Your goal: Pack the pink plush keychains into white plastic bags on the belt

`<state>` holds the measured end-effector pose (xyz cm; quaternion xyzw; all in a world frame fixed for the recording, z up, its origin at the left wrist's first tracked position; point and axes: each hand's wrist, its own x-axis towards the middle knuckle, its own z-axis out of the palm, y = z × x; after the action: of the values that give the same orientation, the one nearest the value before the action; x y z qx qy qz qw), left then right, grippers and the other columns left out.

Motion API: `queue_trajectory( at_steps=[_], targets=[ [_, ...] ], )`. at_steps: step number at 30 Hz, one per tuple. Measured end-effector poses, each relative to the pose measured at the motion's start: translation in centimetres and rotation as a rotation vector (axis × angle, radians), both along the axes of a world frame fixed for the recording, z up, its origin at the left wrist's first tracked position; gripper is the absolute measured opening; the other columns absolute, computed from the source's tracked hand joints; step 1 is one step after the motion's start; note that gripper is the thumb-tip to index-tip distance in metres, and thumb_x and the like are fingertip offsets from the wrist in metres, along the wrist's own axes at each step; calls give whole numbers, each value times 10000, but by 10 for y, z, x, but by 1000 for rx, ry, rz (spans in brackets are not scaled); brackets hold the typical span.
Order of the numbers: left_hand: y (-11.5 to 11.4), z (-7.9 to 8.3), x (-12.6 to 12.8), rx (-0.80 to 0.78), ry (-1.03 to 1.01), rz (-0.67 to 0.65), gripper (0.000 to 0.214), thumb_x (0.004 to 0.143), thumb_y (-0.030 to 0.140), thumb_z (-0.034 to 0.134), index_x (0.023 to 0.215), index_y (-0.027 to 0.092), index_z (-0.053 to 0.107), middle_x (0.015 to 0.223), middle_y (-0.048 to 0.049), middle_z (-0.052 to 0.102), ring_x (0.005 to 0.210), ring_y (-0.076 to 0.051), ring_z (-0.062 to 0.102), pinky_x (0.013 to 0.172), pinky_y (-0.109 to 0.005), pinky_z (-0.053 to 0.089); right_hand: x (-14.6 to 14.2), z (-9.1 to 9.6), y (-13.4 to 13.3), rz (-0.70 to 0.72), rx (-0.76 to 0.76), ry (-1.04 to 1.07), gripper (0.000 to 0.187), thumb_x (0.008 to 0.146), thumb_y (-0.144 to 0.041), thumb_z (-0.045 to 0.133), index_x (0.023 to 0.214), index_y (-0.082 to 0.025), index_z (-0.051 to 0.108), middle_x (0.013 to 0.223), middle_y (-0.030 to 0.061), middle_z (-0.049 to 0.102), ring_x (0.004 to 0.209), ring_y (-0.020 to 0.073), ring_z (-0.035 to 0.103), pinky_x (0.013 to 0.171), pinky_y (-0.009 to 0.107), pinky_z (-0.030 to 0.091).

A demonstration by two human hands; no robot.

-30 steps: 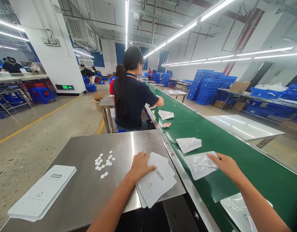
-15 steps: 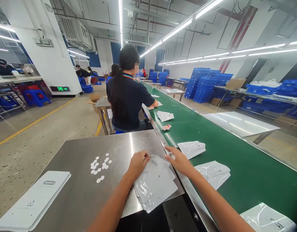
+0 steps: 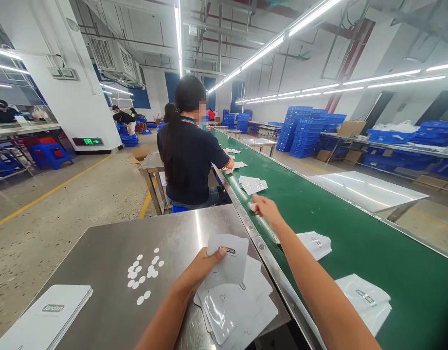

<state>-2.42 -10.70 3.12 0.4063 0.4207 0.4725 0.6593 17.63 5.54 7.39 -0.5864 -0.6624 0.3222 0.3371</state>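
Observation:
My left hand (image 3: 205,265) pinches the top of a white plastic pouch (image 3: 229,270) with a printed logo, thumb on its front. The pouch is raised and tilted above a fanned pile of similar pouches (image 3: 251,311) at the metal table's corner. Over the near edge of the green conveyor belt, my right hand (image 3: 269,211) is closed, fingertips on a small pale pink item (image 3: 253,206) that they mostly cover. Just beyond it on the belt lies a white pouch (image 3: 253,185).
Round white stickers or discs (image 3: 139,274) are scattered on the metal table (image 3: 110,253), with a pouch stack (image 3: 52,311) at left. More pouches (image 3: 314,245) lie along the conveyor belt (image 3: 355,228). A seated co-worker (image 3: 192,155) is ahead. Blue crates (image 3: 306,129) stand at right.
My left hand has lifted one pouch off the pile. My right hand has reached forward over the belt to the small pink item. The belt's pouches have shifted toward me.

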Motion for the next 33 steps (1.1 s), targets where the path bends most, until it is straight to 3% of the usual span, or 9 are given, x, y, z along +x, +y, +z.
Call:
queue_trajectory(
  at_steps=[4, 9, 14, 19, 22, 25, 28, 30, 33],
  targets=[
    [1, -1, 3, 13, -60, 84, 396, 562, 443, 764, 700, 98, 627, 620, -29, 602, 583, -131, 543, 576, -235, 417, 32, -21, 58, -182, -82, -83, 417, 843, -478, 357, 680, -153, 561, 493, 49, 545, 448, 143, 510, 473, 269, 392],
    [1, 6, 2, 70, -20, 69, 358, 563, 394, 765, 718, 122, 590, 642, -3, 569, 593, -118, 512, 558, -216, 391, 14, -31, 62, -138, -30, -131, 258, 767, -399, 515, 626, -184, 502, 515, 11, 550, 494, 132, 505, 525, 256, 383],
    [0, 7, 4, 157, 114, 83, 300, 610, 350, 733, 786, 143, 604, 703, 3, 602, 634, -132, 535, 581, -210, 401, -22, 13, 1, 106, 157, 67, 265, 759, -471, 540, 750, -208, 510, 607, -24, 557, 555, 110, 497, 537, 227, 387],
    [-3, 4, 11, 243, 151, 95, 276, 625, 326, 714, 811, 149, 614, 714, 12, 612, 639, -136, 533, 585, -217, 396, -28, 57, -88, 356, 120, 363, 318, 758, -511, 560, 762, -195, 522, 587, -32, 532, 492, 87, 458, 461, 211, 370],
    [-5, 6, 14, 309, 176, 77, 302, 629, 333, 718, 840, 145, 611, 728, 12, 586, 654, -129, 507, 594, -211, 381, -25, 58, -116, 417, 68, 196, 303, 771, -494, 562, 745, -192, 547, 610, -15, 577, 515, 100, 496, 482, 225, 397],
    [-8, 12, 16, 335, 191, 18, 340, 637, 349, 717, 886, 146, 603, 736, 11, 557, 661, -124, 490, 587, -208, 372, -20, 49, -128, 455, 198, -13, 278, 799, -471, 536, 751, -210, 620, 855, 47, 653, 772, 177, 593, 664, 312, 474],
    [-11, 17, 20, 370, 203, -17, 349, 672, 366, 689, 941, 161, 601, 750, 12, 557, 663, -125, 486, 577, -210, 369, -14, 44, -142, 540, 406, -234, 289, 853, -428, 469, 777, -256, 688, 1297, 24, 485, 1210, 262, 396, 957, 439, 361],
    [-13, 19, 25, 431, 275, 14, 295, 695, 367, 667, 897, 158, 613, 732, 14, 558, 653, -125, 481, 564, -213, 359, -12, 45, -154, 610, 459, -351, 293, 861, -419, 457, 801, -269, 702, 1404, -26, 354, 1315, 284, 222, 1038, 481, 252],
    [-14, 18, 34, 502, 441, 64, 247, 716, 375, 642, 775, 136, 624, 689, 0, 573, 649, -146, 506, 560, -232, 369, -7, 48, -164, 650, 448, -412, 297, 845, -416, 482, 752, -241, 704, 1372, -3, 403, 1288, 292, 282, 1039, 459, 261]
  ],
)
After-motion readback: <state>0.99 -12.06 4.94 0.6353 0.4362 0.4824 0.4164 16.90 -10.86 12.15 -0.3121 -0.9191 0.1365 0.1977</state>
